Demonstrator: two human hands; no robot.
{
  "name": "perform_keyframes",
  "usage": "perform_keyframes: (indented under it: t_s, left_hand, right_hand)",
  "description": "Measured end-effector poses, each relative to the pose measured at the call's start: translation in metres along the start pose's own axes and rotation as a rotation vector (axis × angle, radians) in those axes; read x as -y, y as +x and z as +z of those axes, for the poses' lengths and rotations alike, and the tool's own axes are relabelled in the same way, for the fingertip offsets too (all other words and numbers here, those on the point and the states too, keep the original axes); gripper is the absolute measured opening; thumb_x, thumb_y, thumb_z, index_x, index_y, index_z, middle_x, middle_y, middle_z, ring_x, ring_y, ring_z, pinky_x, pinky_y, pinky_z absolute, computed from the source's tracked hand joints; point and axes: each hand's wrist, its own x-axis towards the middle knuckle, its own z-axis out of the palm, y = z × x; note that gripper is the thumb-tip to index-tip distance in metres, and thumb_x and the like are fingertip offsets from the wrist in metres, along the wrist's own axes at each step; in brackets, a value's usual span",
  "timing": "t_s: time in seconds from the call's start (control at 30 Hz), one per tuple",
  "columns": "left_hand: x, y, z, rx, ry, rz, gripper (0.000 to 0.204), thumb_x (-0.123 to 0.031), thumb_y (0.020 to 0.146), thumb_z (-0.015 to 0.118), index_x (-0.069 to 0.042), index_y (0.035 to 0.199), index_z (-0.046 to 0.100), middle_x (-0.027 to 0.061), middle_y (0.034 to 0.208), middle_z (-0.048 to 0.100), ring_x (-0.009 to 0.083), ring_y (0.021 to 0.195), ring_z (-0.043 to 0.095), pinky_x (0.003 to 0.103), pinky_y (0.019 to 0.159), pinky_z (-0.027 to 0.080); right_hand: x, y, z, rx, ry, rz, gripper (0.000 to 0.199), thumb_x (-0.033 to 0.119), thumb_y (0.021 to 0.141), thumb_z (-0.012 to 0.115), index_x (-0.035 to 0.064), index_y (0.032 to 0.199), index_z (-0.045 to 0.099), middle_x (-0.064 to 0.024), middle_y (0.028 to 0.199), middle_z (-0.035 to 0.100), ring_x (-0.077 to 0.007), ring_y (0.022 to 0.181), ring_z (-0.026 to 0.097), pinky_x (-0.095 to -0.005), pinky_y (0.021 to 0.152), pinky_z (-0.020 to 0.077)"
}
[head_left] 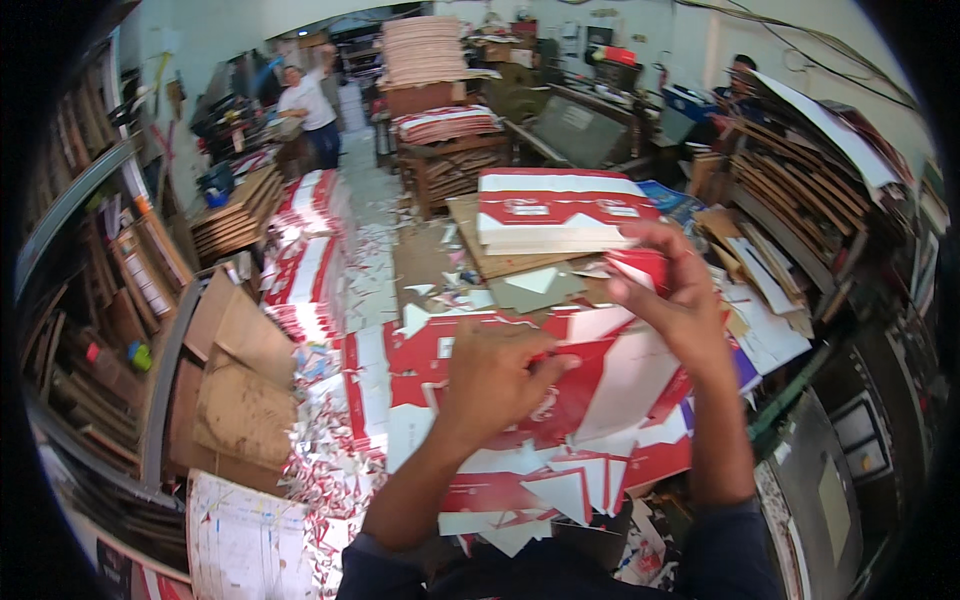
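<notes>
Across the near red-and-white printed sheets (pixel 615 385), the left hand (pixel 495 375) lies curled, its grip unclear; to its right, the right hand's (pixel 685 305) fingers pinch a small red-and-white offcut (pixel 638 266).

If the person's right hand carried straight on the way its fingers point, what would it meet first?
Probably the stack of red-and-white sheets, ahead and left of the right hand, though depth is unclear.
</notes>
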Motion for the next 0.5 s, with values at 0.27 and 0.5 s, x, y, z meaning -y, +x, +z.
perform_keyframes:
  t_s: [0.27, 0.5]
  left_hand:
    - [0.002, -0.002, 0.004, 0.002, -0.006, 0.044, 0.027, -0.042, 0.087, 0.074, -0.015, 0.089, 0.073, 0.0004, 0.079, 0.071, 0.0213, 0.071, 0.065, 0.041, 0.072, 0.034]
    - [-0.003, -0.002, 0.005, -0.012, -0.024, 0.031, 0.030, -0.041, 0.082, 0.081, -0.011, 0.081, 0.074, 0.0034, 0.073, 0.071, 0.0202, 0.062, 0.063, 0.040, 0.075, 0.034]
  right_hand:
    - [0.034, -0.002, -0.015, 0.387, -0.483, 0.142, 0.038, 0.006, 0.078, 0.083, 0.0012, 0.112, 0.068, -0.0099, 0.108, 0.071, -0.0209, 0.104, 0.066, -0.0340, 0.094, 0.0512]
    - [0.001, 0.007, -0.019, -0.088, 0.305, 0.445, 0.025, 0.009, 0.092, 0.073, 0.0009, 0.115, 0.066, -0.0071, 0.096, 0.072, -0.0156, 0.082, 0.071, -0.0299, 0.071, 0.0596]
